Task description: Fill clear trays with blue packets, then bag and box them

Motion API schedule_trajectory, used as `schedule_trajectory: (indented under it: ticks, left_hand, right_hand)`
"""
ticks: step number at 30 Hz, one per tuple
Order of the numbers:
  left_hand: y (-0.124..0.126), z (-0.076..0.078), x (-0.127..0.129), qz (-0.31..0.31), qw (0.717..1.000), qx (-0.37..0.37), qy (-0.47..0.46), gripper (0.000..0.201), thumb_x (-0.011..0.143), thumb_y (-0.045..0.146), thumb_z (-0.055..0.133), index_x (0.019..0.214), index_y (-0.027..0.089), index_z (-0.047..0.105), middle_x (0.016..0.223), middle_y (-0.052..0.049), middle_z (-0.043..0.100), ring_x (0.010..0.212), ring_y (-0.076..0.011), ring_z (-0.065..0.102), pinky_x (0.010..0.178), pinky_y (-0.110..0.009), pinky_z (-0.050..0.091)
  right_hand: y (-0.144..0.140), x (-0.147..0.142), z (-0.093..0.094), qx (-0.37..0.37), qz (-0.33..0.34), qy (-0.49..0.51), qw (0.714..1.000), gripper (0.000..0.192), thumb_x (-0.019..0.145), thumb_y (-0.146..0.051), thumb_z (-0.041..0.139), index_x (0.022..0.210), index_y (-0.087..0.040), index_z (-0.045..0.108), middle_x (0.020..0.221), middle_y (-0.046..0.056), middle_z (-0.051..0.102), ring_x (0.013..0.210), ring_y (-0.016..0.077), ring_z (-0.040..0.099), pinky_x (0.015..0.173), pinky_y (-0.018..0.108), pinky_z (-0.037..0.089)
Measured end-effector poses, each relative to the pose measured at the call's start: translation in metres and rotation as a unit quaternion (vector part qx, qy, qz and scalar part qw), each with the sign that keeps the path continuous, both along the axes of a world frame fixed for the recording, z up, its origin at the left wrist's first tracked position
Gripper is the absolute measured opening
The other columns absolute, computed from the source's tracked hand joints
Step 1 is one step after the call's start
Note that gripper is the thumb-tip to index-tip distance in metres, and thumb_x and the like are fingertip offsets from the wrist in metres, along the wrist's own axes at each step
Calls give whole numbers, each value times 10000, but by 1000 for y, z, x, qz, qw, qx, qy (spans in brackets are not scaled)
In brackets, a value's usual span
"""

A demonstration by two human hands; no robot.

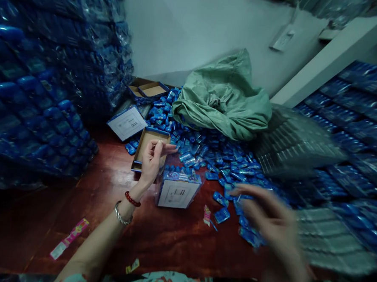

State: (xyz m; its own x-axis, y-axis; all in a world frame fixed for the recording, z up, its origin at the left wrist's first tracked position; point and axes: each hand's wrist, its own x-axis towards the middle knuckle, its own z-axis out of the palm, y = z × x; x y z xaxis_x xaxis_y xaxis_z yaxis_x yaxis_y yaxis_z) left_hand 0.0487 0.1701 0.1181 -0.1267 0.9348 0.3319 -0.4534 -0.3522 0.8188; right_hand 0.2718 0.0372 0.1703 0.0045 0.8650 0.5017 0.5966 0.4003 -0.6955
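Observation:
My left hand (153,160), with a red bead bracelet and a silver bangle at the wrist, is raised over an open cardboard tray (139,153). Its fingers stretch to the right, and I see nothing held in them. Just right of and below that hand stands a blue and white box (179,195), with blue packets showing along its top. My right hand (269,212) is smeared by motion above the right part of a loose heap of small blue packets (234,165). Whether it holds anything cannot be made out.
A green cloth sack (223,100) rests behind the heap. Tall wrapped stacks of blue packs (43,106) rise at left, more packs (357,143) at right beside grey ridged trays (332,239). Another box (128,123) lies tilted. Pink wrapper strips (70,238) lie on the red-brown table (169,242).

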Motion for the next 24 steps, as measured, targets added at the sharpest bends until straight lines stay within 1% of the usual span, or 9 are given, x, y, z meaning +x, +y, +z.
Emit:
schedule_trajectory:
  ticks: [2, 4, 6, 8, 12, 14, 18, 20, 24]
  left_hand:
    - [-2, -1, 0, 5, 1000, 5, 6, 221, 875, 402, 528, 841, 189, 481, 751, -9, 691, 696, -162, 697, 735, -336, 562]
    - [-9, -2, -3, 12, 999, 7, 37, 217, 889, 400, 506, 835, 190, 492, 747, -7, 686, 713, -158, 691, 735, -316, 553]
    - [-21, -7, -9, 3, 995, 10, 103, 217, 906, 379, 482, 810, 186, 513, 747, -14, 683, 736, -154, 683, 728, -289, 538]
    - [-36, -14, -17, -26, 982, 26, 187, 214, 921, 328, 463, 792, 179, 545, 772, -27, 687, 746, -148, 671, 712, -265, 524]
    - [-63, -34, -33, -105, 926, 148, 333, 216, 931, 184, 400, 896, 176, 613, 882, -56, 694, 828, -150, 656, 757, -269, 519]
    - [-69, -43, -37, -114, 885, 248, 377, 250, 918, 122, 366, 983, 171, 603, 936, -75, 693, 908, -159, 650, 832, -299, 515]
    - [-74, -57, -39, -115, 807, 385, 434, 282, 892, 70, 340, 1055, 152, 555, 938, -102, 700, 1002, -172, 641, 954, -362, 475]
    - [-76, -62, -41, -110, 773, 415, 467, 296, 880, 41, 329, 1039, 142, 557, 930, -105, 704, 1069, -170, 616, 985, -359, 457]
    - [-81, -73, -57, -83, 715, 445, 533, 263, 884, 29, 355, 968, 150, 573, 1044, -90, 693, 1263, -179, 466, 1137, -473, 245]
  right_hand:
    - [2, -39, -36, -75, 46, -148, 985, 526, 806, -80, 450, 1270, -313, 537, 1251, 36, 598, 798, 161, 662, 623, 264, 548]
    - [14, -67, -63, -134, 33, -281, 950, 769, 719, 11, 396, 1400, -347, 361, 1454, 20, 388, 777, 145, 664, 567, 237, 530]
    - [28, -81, -79, -158, -20, -332, 930, 842, 687, 19, 390, 1434, -355, 283, 1507, 16, 281, 709, 143, 660, 506, 243, 508]
    - [39, -85, -86, -161, -43, -319, 933, 818, 697, -6, 402, 1434, -343, 287, 1510, 23, 273, 675, 149, 652, 519, 271, 512]
    - [45, -80, -94, -123, 1, -112, 986, 703, 688, -54, 406, 1355, -277, 432, 1428, 45, 410, 850, 172, 633, 671, 281, 521]
    - [40, -77, -97, -120, 27, 70, 990, 580, 699, -100, 417, 1250, -242, 533, 1286, 64, 543, 744, 137, 614, 579, 238, 492]
    - [30, -69, -87, -139, 12, 418, 898, 327, 812, -358, 431, 1085, -222, 549, 952, 37, 650, 376, 47, 394, 315, 188, 240]
    - [30, -63, -79, -145, -7, 468, 872, 333, 825, -491, 440, 980, -215, 543, 797, 8, 631, 352, 48, 366, 305, 184, 182]
    - [34, -48, -87, -153, -106, 398, 898, 333, 761, -487, 611, 671, -197, 473, 536, -66, 479, 359, 41, 292, 333, 176, 179]
